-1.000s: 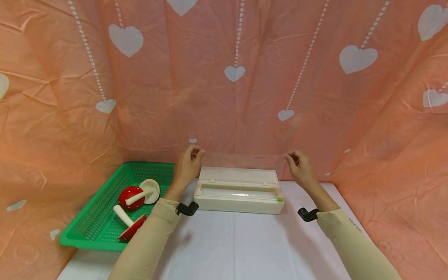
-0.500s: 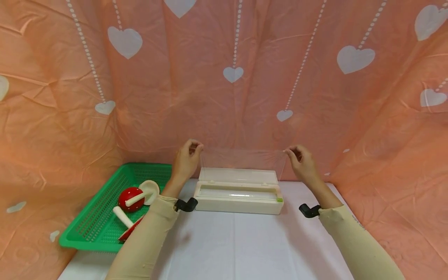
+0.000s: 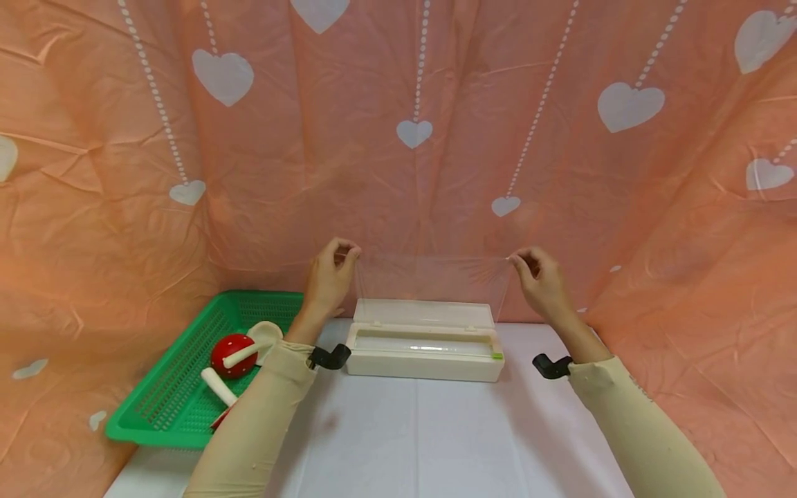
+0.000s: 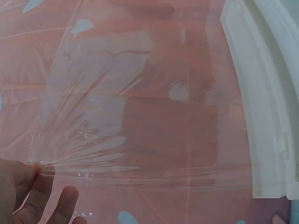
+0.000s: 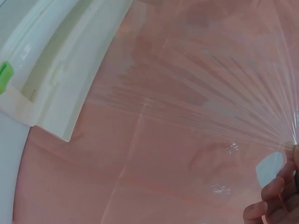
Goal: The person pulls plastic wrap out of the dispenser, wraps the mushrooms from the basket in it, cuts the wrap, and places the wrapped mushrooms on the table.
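Observation:
A clear sheet of plastic wrap stretches between the two hands, above a cream-white wrap dispenser box whose lid stands raised at the back. Thumb and fingers of the left hand pinch the sheet's upper left corner; in the left wrist view, creases in the film fan out from that pinch. At the upper right corner the right hand pinches the sheet likewise, with creases spreading in the right wrist view. Inside the box lies a roll of wrap. A green slider sits at the box's right end.
Left of the box, partly behind the left forearm, stands a green plastic basket with red-and-white toy mushrooms. An orange curtain with white hearts surrounds the white table at the back and sides.
Both hands have risen and moved away from the box, pulling more of the plastic wrap upward. Box and basket stay in place.

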Motion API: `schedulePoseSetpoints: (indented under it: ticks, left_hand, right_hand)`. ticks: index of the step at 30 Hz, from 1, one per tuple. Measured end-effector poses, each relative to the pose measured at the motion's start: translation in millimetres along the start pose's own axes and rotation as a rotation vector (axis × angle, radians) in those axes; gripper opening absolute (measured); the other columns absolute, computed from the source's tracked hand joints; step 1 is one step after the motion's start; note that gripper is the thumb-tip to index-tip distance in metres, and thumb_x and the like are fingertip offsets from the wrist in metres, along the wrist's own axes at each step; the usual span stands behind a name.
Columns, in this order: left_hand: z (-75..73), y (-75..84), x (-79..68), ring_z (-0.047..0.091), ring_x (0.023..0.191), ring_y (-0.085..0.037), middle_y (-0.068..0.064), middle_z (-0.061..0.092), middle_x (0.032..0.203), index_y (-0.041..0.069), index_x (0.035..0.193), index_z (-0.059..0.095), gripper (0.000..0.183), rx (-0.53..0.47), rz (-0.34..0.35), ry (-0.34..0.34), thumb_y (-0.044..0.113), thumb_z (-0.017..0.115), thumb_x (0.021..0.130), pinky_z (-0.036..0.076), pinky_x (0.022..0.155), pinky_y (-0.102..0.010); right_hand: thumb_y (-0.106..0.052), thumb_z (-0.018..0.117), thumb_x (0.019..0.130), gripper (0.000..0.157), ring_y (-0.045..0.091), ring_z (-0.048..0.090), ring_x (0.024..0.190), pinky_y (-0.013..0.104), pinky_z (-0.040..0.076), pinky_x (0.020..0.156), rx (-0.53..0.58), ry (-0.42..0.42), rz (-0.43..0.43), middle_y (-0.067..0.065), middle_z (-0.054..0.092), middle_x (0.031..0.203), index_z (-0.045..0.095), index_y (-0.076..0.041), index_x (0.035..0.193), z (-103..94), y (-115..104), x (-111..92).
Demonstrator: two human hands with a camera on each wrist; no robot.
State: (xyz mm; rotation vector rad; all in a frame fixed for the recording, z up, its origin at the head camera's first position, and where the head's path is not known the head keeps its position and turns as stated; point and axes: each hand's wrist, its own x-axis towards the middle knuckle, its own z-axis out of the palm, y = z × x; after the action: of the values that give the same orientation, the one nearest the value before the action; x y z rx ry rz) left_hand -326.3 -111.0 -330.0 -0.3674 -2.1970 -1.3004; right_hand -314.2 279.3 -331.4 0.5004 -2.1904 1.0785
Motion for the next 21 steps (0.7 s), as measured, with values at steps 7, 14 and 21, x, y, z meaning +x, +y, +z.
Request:
schedulePoseSetpoints:
  ticks: [7,14,21]
  left_hand:
    - [-4.2,4.9,5.2,0.069,0.113,-0.035,-0.015,0.075,0.113,0.005,0.121,0.069,0.023,-0.006,0.012,0.020,0.025,0.064,0.111,0.054,0.102,-0.051]
    - [-7.5,8.2,9.1,0.070,0.109,-0.034,-0.015,0.076,0.110,0.005,0.118,0.070,0.021,-0.025,0.034,0.056,0.024,0.064,0.110,0.055,0.100,-0.050]
    - [-7.4,13.2,11.4,0.071,0.106,-0.034,-0.015,0.076,0.108,0.004,0.117,0.070,0.021,-0.038,0.071,0.077,0.022,0.066,0.109,0.055,0.100,-0.051]
  right_hand:
    - [-0.005,0.064,0.108,0.013,0.007,0.048,0.073,0.015,0.039,0.065,0.005,0.040,-0.012,0.021,0.065,0.092,0.071,0.006,0.108,0.4,-6,7]
    - [-0.003,0.065,0.107,0.013,0.003,0.050,0.073,0.015,0.040,0.066,0.043,0.079,-0.049,0.021,0.067,0.092,0.071,0.008,0.106,-0.2,-11,14]
    - [-0.005,0.064,0.108,0.014,0.004,0.050,0.075,0.015,0.041,0.068,0.058,0.079,-0.054,0.022,0.067,0.094,0.071,0.007,0.109,-7.8,-18,13]
